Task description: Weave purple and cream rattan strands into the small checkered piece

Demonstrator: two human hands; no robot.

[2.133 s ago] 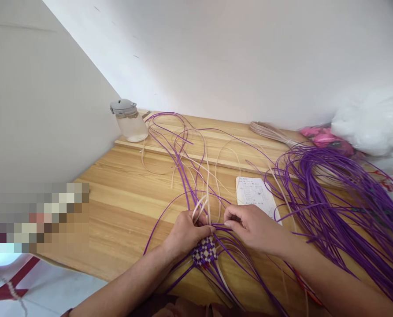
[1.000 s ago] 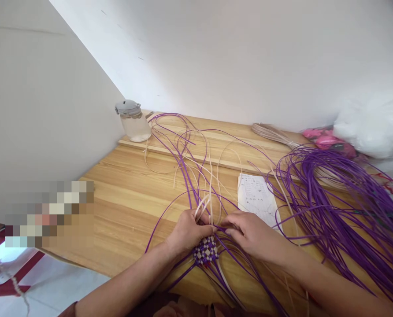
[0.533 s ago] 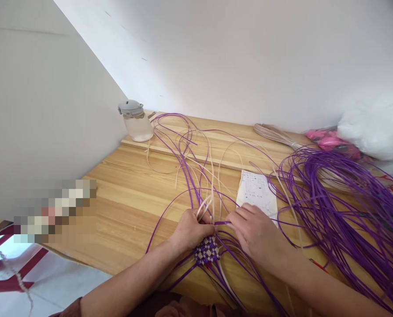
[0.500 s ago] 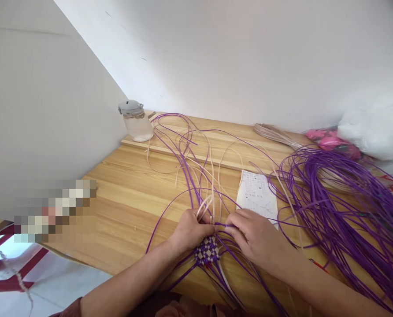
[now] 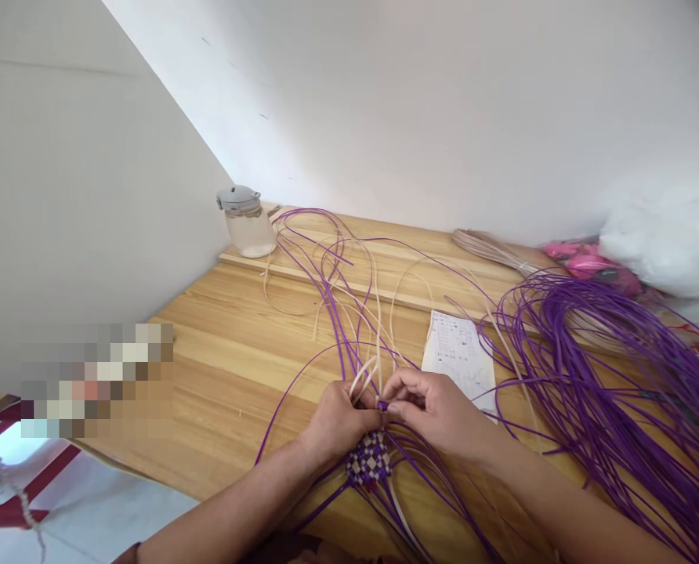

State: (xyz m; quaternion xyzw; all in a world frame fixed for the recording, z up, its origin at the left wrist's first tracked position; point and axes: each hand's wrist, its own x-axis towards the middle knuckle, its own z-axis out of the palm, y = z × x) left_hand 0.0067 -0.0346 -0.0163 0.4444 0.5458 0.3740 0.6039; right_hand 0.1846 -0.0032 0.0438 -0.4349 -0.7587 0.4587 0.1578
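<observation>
Since the picture of 0.5 s ago the right hand [image 5: 437, 407] has drawn in toward the left hand [image 5: 338, 419], so that the fingertips of the 2 hands now meet just above the woven patch [image 5: 369, 460], where before they stood a little apart. From the left: a blurred block covers part of the wooden table [image 5: 226, 345] near its left edge, and a clear jar with a grey lid [image 5: 245, 222] stands at the far corner by the wall. The left hand rests on the table at the near edge, its fingers curled shut over the cream strips [image 5: 366, 374] that rise from the patch. The patch, a small check of purple and cream, lies flat on the table just below and between the 2 hands, touching the left hand. The right hand pinches a purple strand [image 5: 382, 404] between thumb and forefinger, close against the left thumb. More purple strands fan away from the patch toward the far side of the table. Just beyond the right hand lies a printed paper sheet [image 5: 458, 356]. Further right a big loose coil of purple strands [image 5: 596, 368] spreads across the table, with a bundle of cream strips [image 5: 490, 247] behind it, something pink [image 5: 581, 258] and a white plastic bag [image 5: 667, 243] at the far right.
</observation>
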